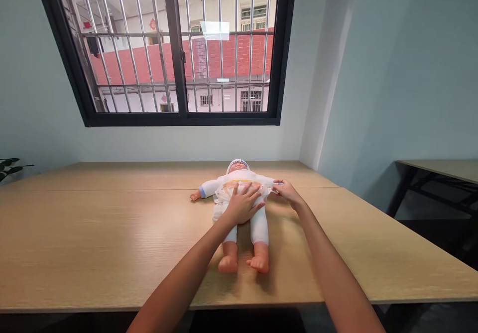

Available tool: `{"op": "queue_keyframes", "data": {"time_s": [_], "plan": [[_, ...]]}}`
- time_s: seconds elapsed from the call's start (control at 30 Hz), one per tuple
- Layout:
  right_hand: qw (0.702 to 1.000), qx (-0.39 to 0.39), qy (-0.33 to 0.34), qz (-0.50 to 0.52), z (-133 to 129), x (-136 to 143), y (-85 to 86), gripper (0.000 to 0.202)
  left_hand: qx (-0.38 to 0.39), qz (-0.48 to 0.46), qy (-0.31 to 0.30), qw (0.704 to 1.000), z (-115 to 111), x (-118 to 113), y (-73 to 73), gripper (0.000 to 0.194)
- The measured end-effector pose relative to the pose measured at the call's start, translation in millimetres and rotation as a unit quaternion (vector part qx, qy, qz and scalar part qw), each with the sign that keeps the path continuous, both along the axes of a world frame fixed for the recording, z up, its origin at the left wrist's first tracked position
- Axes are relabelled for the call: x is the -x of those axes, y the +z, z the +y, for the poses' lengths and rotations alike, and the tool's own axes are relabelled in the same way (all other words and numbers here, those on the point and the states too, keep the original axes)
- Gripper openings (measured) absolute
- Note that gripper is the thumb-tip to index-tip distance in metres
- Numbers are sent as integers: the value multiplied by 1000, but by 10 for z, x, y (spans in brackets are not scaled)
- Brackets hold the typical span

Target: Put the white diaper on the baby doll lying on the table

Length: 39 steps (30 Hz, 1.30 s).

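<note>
A baby doll (260, 226) in white clothes with blue cuffs and a white cap lies on its back, its bare feet toward me. Around its waist, over the clothes, is a white diaper (226, 189) with a yellow and orange printed front. My left hand (243, 204) rests flat on the diaper's front, fingers spread. At the diaper's right side, near the doll's cuff, my right hand (287, 191) pinches the edge of the diaper between thumb and fingers. Part of the diaper's front is hidden under my left hand.
The doll lies on a light wooden table (112, 243) whose far edge meets the wall below a barred window (179, 119). Another table (444, 168) stands at the right. Plant leaves (11, 166) show at the left edge.
</note>
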State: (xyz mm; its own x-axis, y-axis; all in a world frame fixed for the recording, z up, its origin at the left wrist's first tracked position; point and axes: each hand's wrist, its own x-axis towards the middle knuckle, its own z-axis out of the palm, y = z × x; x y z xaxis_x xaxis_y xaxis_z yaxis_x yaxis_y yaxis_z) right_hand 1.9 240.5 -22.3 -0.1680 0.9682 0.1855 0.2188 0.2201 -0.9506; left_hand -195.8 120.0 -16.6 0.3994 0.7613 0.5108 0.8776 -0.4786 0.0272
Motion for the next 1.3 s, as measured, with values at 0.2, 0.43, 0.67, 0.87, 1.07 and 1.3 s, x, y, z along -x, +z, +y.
{"op": "queue_keyframes", "data": {"time_s": [0.2,0.43,0.67,0.87,1.07,1.3], "plan": [[994,-8,34,107,-31,120,-4,39,30,6,-4,1000,-8,-89,61,46],[990,-59,87,93,-78,241,-9,49,6,37,-26,999,42,-200,41,52],[987,-130,92,36,-168,368,23,48,-18,42,-29,999,93,-181,-33,59],[983,-154,97,15,-226,409,66,45,-18,49,-30,998,106,-188,-56,65],[984,-144,98,29,-248,448,35,45,-20,46,-33,998,103,-188,-67,60],[988,-101,96,63,-262,518,-1,38,-21,38,-25,999,89,-197,-59,58]]}}
